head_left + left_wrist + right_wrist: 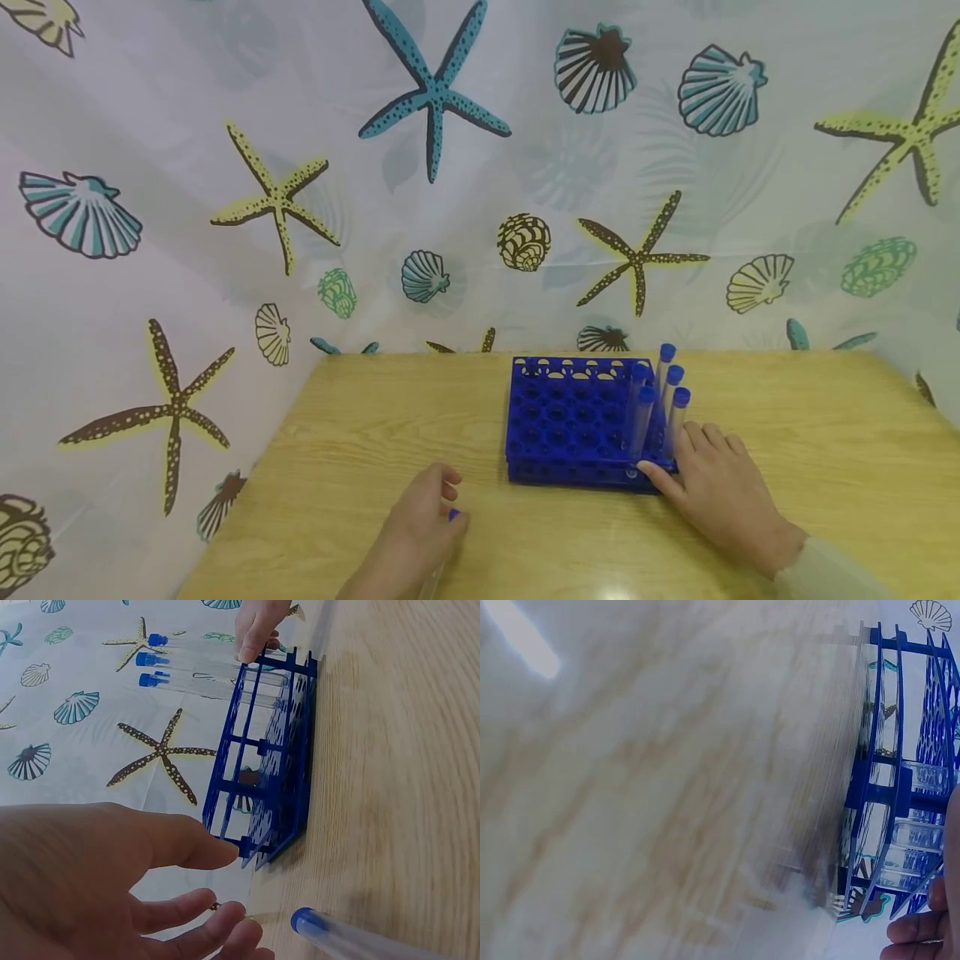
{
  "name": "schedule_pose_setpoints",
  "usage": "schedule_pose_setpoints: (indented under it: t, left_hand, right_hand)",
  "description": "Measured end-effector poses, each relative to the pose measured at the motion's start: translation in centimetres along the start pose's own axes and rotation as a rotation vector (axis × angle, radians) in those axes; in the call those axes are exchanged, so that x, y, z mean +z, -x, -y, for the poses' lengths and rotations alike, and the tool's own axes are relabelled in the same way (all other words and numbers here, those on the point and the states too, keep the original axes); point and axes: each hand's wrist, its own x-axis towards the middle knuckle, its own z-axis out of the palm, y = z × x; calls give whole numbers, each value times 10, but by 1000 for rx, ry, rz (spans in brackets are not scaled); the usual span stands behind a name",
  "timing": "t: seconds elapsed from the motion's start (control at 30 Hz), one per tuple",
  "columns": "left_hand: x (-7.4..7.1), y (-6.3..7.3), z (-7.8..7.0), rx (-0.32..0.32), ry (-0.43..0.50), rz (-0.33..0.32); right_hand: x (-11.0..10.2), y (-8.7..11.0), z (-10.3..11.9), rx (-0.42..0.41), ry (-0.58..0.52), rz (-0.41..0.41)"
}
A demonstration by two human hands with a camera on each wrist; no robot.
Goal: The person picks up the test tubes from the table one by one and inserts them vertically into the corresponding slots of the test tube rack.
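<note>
A blue test tube rack (570, 421) stands on the table, with several clear, blue-capped test tubes (678, 421) upright in its right-hand end. My right hand (723, 487) grips that end, thumb at the front edge and fingers round the side; the right wrist view catches only a few of its fingers (919, 930) beside the rack. Left of the rack, my left hand (420, 521) hovers low over the table with loosely bent fingers and nothing between them. Close by it a single capped test tube (360, 941) lies on the wood, partly hidden by the hand in the head view.
The wooden table (360, 417) runs back to a whitish curtain (465, 208) printed with starfish and shells, which also hangs along the left side. A bright light reflection shows on the tabletop near the front.
</note>
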Motion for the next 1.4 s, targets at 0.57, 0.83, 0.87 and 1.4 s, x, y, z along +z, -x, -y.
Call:
schedule_pose_setpoints:
  t: [0.57,0.83,0.87,1.4]
  left_hand:
    - [-16,14,29,-187,-70,200]
    - [-12,17,30,-312,-25,267]
    - [-12,17,30,-322,-13,276]
    - [-11,11,32,-270,-61,307]
  right_hand:
    - [-1,-1,1,8,-2,18]
    - [2,0,1,1,2,19]
    - [2,0,1,3,3,21]
    - [-2,-1,2,19,1,46]
